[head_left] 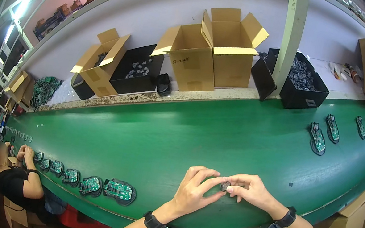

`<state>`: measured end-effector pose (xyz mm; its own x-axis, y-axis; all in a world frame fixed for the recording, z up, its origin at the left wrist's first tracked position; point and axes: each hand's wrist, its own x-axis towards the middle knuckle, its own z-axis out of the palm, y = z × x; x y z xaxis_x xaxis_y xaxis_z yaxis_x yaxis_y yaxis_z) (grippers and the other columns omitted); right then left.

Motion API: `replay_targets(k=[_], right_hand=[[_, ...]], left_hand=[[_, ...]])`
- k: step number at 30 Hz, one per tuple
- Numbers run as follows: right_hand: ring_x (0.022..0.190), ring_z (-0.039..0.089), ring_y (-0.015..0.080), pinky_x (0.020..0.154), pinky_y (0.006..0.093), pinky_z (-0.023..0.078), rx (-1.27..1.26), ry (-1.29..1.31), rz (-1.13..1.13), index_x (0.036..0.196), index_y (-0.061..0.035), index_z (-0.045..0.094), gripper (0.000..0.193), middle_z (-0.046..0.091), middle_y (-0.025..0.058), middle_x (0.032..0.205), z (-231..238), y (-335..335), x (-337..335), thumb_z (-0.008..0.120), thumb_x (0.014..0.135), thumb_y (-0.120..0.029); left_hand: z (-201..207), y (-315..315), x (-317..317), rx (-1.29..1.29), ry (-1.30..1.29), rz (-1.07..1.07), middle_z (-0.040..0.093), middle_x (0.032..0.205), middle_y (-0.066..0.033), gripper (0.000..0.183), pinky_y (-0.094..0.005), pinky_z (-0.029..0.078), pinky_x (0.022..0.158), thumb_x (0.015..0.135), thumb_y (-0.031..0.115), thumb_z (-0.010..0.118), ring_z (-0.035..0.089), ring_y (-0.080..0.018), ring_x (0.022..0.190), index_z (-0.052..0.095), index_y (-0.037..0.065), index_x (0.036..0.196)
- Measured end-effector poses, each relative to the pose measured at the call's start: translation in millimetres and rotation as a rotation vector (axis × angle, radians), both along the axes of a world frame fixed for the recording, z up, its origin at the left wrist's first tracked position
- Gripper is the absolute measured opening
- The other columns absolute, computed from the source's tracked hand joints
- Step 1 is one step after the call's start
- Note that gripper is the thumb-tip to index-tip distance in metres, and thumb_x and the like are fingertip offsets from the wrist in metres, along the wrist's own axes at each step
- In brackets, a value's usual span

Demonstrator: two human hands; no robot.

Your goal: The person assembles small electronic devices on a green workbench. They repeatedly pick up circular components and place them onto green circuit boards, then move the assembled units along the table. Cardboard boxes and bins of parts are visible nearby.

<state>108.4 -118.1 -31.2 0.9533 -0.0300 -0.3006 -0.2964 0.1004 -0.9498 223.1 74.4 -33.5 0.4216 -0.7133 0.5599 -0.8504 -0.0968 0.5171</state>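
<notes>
A small, dark, round part (225, 186) is pinched between the fingertips of both my hands, above the green belt (154, 138). My left hand (194, 190) closes on it from the left with thumb and forefinger. My right hand (254, 191) grips its other side, the thumb lying across it. The fingers cover some of the part, so its exact kind cannot be made out. To the left of my hands, a row of mouse-shaped black bases with green circuit boards (118, 191) lies along the belt's near edge.
More board-fitted bases (317, 138) lie on the belt at right. Behind it stand open cardboard boxes (192, 70), a black bin of small parts (137, 71) and a black bin of dark parts (311, 92). A post (292, 36) rises there. A co-worker (21, 179) sits at left.
</notes>
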Motion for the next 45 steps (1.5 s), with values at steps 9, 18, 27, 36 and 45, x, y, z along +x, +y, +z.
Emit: replay_targets(k=[9,18,27,36,45], right_hand=[[0.08,0.066,0.0108,0.061,0.0257,0.054,-0.154,-0.009,0.03,0.126,-0.0025,0.067,0.036,0.072,0.0063,0.093,10,6,2,0.062,0.102,-0.027],[0.085,0.067,0.0105,0.06,0.024,0.056,-0.243,-0.15,0.051,0.124,-0.001,0.065,0.034,0.072,0.0078,0.099,16,4,-1,0.07,0.097,-0.021],[0.087,0.069,0.0161,0.075,0.0323,0.055,-0.217,-0.055,0.072,0.119,-0.0006,0.068,0.037,0.074,0.0117,0.096,15,12,1,0.072,0.095,-0.029],[0.088,0.067,0.018,0.079,0.0335,0.054,-0.188,-0.191,0.043,0.123,-0.0015,0.067,0.042,0.072,0.0117,0.101,-10,9,-3,0.067,0.098,-0.036],[0.081,0.065,0.0181,0.072,0.0344,0.053,-0.208,-0.18,0.082,0.116,0.0007,0.063,0.052,0.07,0.0099,0.091,-3,16,0,0.07,0.093,-0.045]], left_hand=[[-6,3,1,0.005,-0.002,0.005,0.068,0.11,-0.0027,0.035,-0.0381,0.051,0.09,0.07,0.018,0.089,0.057,-0.0278,0.107,0.076,0.013,0.102],[-3,1,0,0.03,-0.009,0.025,0.069,0.11,-0.0019,0.034,-0.038,0.052,0.089,0.067,0.016,0.089,0.058,-0.028,0.109,0.076,0.013,0.099],[-1,7,1,0.03,-0.031,-0.002,0.069,0.11,-0.0015,0.035,-0.0383,0.053,0.089,0.066,0.015,0.089,0.059,-0.028,0.109,0.076,0.014,0.098],[7,-2,-1,0.088,-0.024,-0.044,0.073,0.106,-0.0028,0.038,-0.0407,0.051,0.091,0.064,0.009,0.086,0.059,-0.0308,0.108,0.077,0.013,0.101],[21,1,-9,0.082,-0.143,-0.023,0.07,0.104,-0.0049,0.038,-0.043,0.048,0.095,0.066,0.011,0.086,0.062,-0.0296,0.107,0.073,0.011,0.101]])
